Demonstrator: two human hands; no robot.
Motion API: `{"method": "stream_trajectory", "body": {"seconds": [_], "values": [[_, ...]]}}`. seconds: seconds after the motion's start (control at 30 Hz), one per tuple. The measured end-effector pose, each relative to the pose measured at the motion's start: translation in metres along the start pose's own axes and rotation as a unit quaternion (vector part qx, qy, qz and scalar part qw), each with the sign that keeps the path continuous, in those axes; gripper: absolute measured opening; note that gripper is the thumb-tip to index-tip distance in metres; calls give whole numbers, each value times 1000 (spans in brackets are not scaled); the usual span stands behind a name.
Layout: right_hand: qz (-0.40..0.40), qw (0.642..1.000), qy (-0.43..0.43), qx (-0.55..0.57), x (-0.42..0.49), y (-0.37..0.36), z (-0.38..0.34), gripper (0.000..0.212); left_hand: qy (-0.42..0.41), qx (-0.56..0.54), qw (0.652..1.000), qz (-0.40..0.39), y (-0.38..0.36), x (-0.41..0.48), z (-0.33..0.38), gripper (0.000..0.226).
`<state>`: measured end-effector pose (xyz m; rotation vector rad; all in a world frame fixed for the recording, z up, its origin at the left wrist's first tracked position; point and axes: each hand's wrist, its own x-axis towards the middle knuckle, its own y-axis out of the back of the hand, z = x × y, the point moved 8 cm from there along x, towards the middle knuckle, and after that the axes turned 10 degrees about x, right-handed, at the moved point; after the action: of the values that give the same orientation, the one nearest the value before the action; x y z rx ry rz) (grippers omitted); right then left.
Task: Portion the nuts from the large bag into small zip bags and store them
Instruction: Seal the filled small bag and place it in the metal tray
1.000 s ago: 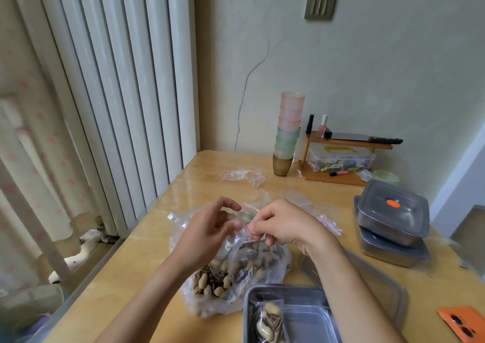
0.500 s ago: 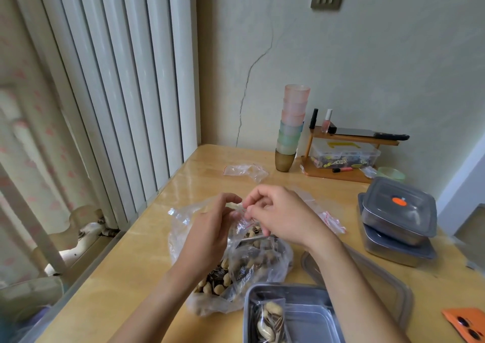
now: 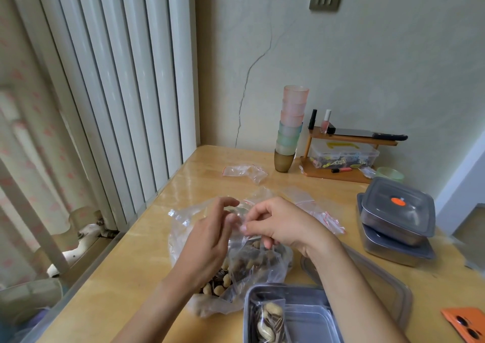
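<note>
Head view: both hands meet above the large bag (image 3: 183,227), which slumps open on the tabletop (image 3: 126,277) close to the front edge, about midway along it. Nuts (image 3: 217,285) are heaped in its lower part. The right hand (image 3: 283,227) pinches the top strip of a small zip bag (image 3: 252,251) between thumb and curled fingers. The left hand (image 3: 210,237) is curled at the same strip and seems to pinch it too, though its fingertips are blurred. The small zip bag hangs between the hands over the large bag's mouth, with some nuts showing inside it.

At the front edge, just right of the large bag, sits a metal container (image 3: 248,303) with one filled bag (image 3: 267,321) lying in its left side. A clear lid (image 3: 380,285) lies flat beside it, partly under the right forearm. Empty zip bags (image 3: 317,209) lie just beyond the right hand, and another crumpled one (image 3: 244,171) lies nearer the far edge. Two lidded containers (image 3: 396,216) are stacked by the right edge. A stack of cups (image 3: 291,127) and a wooden shelf (image 3: 349,174) stand along the far edge.
</note>
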<state>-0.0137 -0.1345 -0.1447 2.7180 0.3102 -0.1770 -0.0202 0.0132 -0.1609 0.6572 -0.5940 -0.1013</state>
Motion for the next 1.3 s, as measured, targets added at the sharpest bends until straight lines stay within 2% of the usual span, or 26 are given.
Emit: {"method": "stream_trajectory", "body": {"seconds": [0.1,0.17,0.3,0.43,0.6,0.7,0.87,1.07,1.13,1.23,1.3], "values": [[25,999,1,37,2,7,2,16,0,-14,996,-91,-10,-6,1,63],[7,998,8,68,1,6,-1,18,-19,16,995,-95,-13,-7,1,79],[-54,995,28,79,-4,-4,-10,14,-17,-17,999,-46,-5,-1,2,56],[-77,994,48,67,-5,-8,-14,18,-13,-33,998,-51,-2,0,2,38],[-57,996,41,52,0,-8,-8,24,-16,6,1000,-24,2,2,-5,45],[-38,997,48,47,3,-7,-5,16,-13,24,1000,-7,1,0,-7,43],[19,989,88,114,5,1,-14,6,2,31,999,10,3,0,-8,40],[75,967,84,227,4,12,-14,13,11,36,998,43,11,0,-7,42],[76,974,68,202,4,12,-13,20,8,42,998,53,12,-1,-6,44],[24,993,32,108,4,0,-7,36,-4,50,997,61,12,-1,-2,47],[9,995,35,90,5,-6,-5,30,-12,58,997,58,11,-1,-2,47]]}}
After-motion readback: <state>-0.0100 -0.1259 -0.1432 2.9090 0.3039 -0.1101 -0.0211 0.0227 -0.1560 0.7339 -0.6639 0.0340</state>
